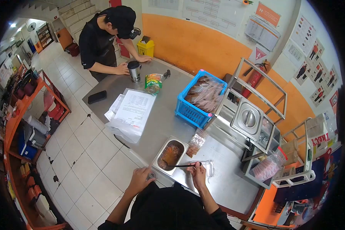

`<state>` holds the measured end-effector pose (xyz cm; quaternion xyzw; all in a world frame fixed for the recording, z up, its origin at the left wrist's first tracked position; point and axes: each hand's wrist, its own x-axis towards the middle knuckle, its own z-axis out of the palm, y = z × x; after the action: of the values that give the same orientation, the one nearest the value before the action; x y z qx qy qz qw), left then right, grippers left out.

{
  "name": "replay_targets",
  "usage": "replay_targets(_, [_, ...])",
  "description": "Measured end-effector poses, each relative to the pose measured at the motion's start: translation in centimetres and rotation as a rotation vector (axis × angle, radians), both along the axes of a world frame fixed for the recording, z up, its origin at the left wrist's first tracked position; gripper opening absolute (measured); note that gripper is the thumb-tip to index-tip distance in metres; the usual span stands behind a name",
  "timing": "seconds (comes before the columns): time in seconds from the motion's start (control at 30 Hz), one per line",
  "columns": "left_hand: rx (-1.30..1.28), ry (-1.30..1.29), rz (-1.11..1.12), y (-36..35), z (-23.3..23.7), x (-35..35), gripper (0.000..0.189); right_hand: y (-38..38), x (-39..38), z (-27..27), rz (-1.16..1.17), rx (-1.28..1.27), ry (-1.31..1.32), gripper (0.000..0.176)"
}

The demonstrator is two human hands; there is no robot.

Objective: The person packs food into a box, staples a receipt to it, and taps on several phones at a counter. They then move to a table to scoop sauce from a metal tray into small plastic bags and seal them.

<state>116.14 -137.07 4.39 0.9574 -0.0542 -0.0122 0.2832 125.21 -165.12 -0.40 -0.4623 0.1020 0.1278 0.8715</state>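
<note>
A steel food pan (155,161) at the table's front edge holds a reddish-brown, chunky sauce (171,154). My right hand (198,177) is closed around the black handle of a spoon (182,166), whose far end dips into the sauce. My left hand (140,180) is at the pan's near left corner, fingers pinched on what looks like a small clear plastic bag (152,175). Right of the pan lies a clear bag of brown contents (196,143). Flat clear plastic bags (207,168) lie just beyond my right hand.
A blue basket (191,111) full of filled sachets stands behind the pan. Papers (132,111), a phone (97,97), a green packet (153,84) and a steel mug (134,72) lie farther left. Another person (103,42) leans at the far side. A steel rack (237,126) stands right.
</note>
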Motion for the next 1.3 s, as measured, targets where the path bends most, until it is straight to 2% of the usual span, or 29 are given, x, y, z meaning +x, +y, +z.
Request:
replay_targets(0.17, [-0.047,0.033,0.026,0.5,1.1,0.4,0.075,-0.4,1.1,-2.8,-0.14,0.061,0.186,0.028])
replay_targets(0.33, [-0.195,-0.105,0.177,1.1,1.8,0.7,0.068,-1.4,1.5,-5.1,-0.152,0.211,0.322,0.027])
replay_targets(0.47, [-0.277,-0.128,0.23,1.4,1.7,1.3,0.064,-1.2,1.7,-4.6,-0.212,0.229,0.383,0.027])
replay_targets(0.53, [-0.278,-0.147,0.253,1.3,1.2,1.5,0.058,-1.5,1.7,-5.7,-0.193,0.232,0.375,0.027])
replay_targets(0.67, [-0.316,-0.17,0.251,0.5,3.0,2.4,0.046,-1.7,2.0,-4.6,-0.152,0.232,0.333,0.027])
replay_targets(0.77, [-0.395,-0.163,0.256,0.4,2.9,3.5,0.04,-1.7,2.6,-5.5,-0.224,0.157,0.353,0.027])
replay_targets(0.83, [-0.433,-0.175,0.235,0.3,3.6,4.0,0.04,-2.1,3.0,-5.5,-0.179,0.167,0.306,0.025])
replay_targets(0.97, [-0.378,-0.227,0.177,0.5,4.3,5.5,0.039,-2.6,5.5,-2.0,-0.138,0.227,0.177,0.027])
replay_targets(1.2, [-0.358,-0.231,0.093,-0.7,4.8,8.6,0.049,-3.2,12.9,8.7,-0.078,-0.046,0.015,0.025])
replay_targets(1.3, [-0.377,-0.228,0.038,-1.3,5.1,9.4,0.055,-2.4,14.7,12.4,0.055,-0.119,-0.129,0.026])
